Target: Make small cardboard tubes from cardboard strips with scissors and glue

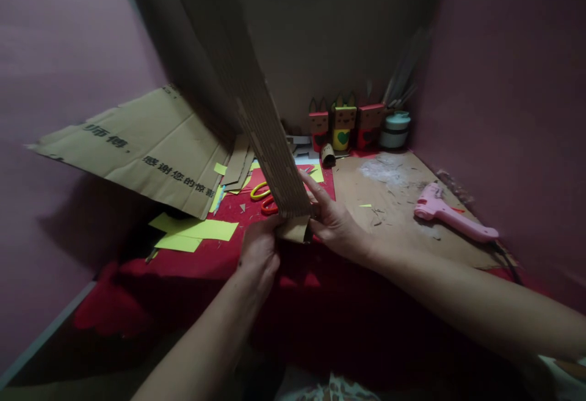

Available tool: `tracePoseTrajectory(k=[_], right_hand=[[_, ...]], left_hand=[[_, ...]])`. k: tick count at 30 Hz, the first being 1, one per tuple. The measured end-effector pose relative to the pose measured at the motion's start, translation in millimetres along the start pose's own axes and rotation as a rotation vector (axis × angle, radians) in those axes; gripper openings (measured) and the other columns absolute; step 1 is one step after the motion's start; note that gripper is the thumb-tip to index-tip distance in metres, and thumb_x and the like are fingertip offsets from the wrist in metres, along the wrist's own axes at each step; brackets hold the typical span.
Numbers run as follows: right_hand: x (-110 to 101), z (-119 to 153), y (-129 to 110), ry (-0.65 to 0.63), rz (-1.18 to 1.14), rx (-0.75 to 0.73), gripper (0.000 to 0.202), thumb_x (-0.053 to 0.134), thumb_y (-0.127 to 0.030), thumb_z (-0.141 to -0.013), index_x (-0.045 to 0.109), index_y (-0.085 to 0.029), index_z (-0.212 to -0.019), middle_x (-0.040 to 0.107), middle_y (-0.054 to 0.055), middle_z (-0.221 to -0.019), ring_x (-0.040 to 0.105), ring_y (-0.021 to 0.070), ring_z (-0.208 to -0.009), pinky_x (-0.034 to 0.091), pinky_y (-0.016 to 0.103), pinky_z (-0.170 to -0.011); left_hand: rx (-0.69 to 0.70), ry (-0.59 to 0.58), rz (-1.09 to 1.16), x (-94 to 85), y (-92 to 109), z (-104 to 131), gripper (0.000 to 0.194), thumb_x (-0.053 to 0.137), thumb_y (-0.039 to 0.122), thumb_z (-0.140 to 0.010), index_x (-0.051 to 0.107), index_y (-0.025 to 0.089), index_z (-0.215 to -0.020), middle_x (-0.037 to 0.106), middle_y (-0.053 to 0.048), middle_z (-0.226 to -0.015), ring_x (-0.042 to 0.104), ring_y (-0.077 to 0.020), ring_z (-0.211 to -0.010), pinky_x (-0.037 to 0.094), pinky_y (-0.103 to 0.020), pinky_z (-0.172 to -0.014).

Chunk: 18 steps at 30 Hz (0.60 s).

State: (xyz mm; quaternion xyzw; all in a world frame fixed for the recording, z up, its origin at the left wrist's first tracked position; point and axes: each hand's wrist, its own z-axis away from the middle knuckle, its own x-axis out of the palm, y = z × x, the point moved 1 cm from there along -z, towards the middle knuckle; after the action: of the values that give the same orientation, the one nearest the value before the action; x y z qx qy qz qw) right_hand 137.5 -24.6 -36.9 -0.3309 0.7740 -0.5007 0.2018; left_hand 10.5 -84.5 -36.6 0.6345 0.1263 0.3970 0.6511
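A long ribbed cardboard strip (270, 144) rises from between my hands, tilted up and to the left. Its near end is bent over into a short folded part. My left hand (260, 245) grips the left side of that end, fingers closed. On the right side, my right hand (333, 221) holds the same end, with its index finger along the strip's edge. Red scissors (269, 207) and yellow-handled scissors (260, 191) lie just left of the strip, partly hidden behind it.
A pink glue gun (446, 213) lies on a cardboard mat (394, 205) at right. Decorated animal figures (342, 126) and a lidded jar (394, 130) stand behind. At left are yellow papers (196, 233) and a large printed cardboard sheet (151, 151), over red cloth (183, 263).
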Motion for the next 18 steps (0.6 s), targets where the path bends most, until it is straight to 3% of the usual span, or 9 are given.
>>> tracePoseTrajectory(k=[4,7,10,13,16,18], right_hand=[[-3,4,-2,-0.010,0.284,-0.206,0.044,0.050,-0.002,-0.076,0.066,-0.028,-0.107,0.060,0.003,-0.119,0.055,0.0207,-0.113,0.042,0.036,-0.099],[-6,3,1,0.014,0.411,-0.238,0.025,0.050,-0.005,-0.077,0.065,-0.023,-0.086,0.062,0.003,-0.093,0.059,0.0183,-0.087,0.047,0.034,-0.081],[-9,1,0,0.060,0.428,-0.218,0.018,0.049,-0.008,-0.076,0.060,-0.022,-0.079,0.059,0.001,-0.079,0.056,0.0154,-0.074,0.045,0.031,-0.070],[-12,-1,-3,0.108,0.390,-0.182,0.016,0.050,-0.009,-0.077,0.059,-0.022,-0.076,0.059,0.000,-0.075,0.054,0.0137,-0.070,0.043,0.029,-0.066],[-15,-1,-5,0.125,0.351,-0.127,0.015,0.050,-0.011,-0.079,0.061,-0.021,-0.076,0.059,-0.001,-0.074,0.053,0.0128,-0.069,0.043,0.028,-0.065],[-16,0,-5,0.112,0.329,-0.113,0.014,0.051,-0.011,-0.079,0.061,-0.021,-0.076,0.059,-0.001,-0.074,0.053,0.0125,-0.069,0.043,0.028,-0.065]], left_hand=[[-0.074,0.029,0.033,3.5,2,-5,0.008,0.072,0.009,-0.051,0.066,0.013,-0.053,0.064,-0.001,-0.051,0.057,-0.0135,-0.048,0.048,-0.026,-0.054],[-0.118,-0.018,0.065,4.9,6,-6,0.005,0.070,0.010,-0.059,0.065,0.012,-0.057,0.064,-0.002,-0.054,0.057,-0.0139,-0.050,0.049,-0.026,-0.053],[-0.152,-0.097,0.103,0.0,11,-4,0.007,0.067,0.017,-0.070,0.066,0.011,-0.067,0.064,-0.004,-0.060,0.060,-0.0162,-0.055,0.052,-0.029,-0.055],[-0.041,-0.200,0.092,-12.4,16,-2,0.009,0.072,0.017,-0.068,0.067,0.012,-0.073,0.064,-0.003,-0.065,0.059,-0.0131,-0.055,0.052,-0.024,-0.052],[0.104,-0.352,-0.053,-24.1,22,-1,0.029,0.078,0.014,-0.063,0.071,0.016,-0.091,0.070,-0.002,-0.078,0.062,-0.0117,-0.061,0.052,-0.021,-0.055],[0.131,-0.425,-0.166,-28.7,26,-2,0.032,0.079,0.016,-0.064,0.073,0.018,-0.095,0.072,-0.004,-0.084,0.066,-0.0132,-0.067,0.054,-0.021,-0.060]])
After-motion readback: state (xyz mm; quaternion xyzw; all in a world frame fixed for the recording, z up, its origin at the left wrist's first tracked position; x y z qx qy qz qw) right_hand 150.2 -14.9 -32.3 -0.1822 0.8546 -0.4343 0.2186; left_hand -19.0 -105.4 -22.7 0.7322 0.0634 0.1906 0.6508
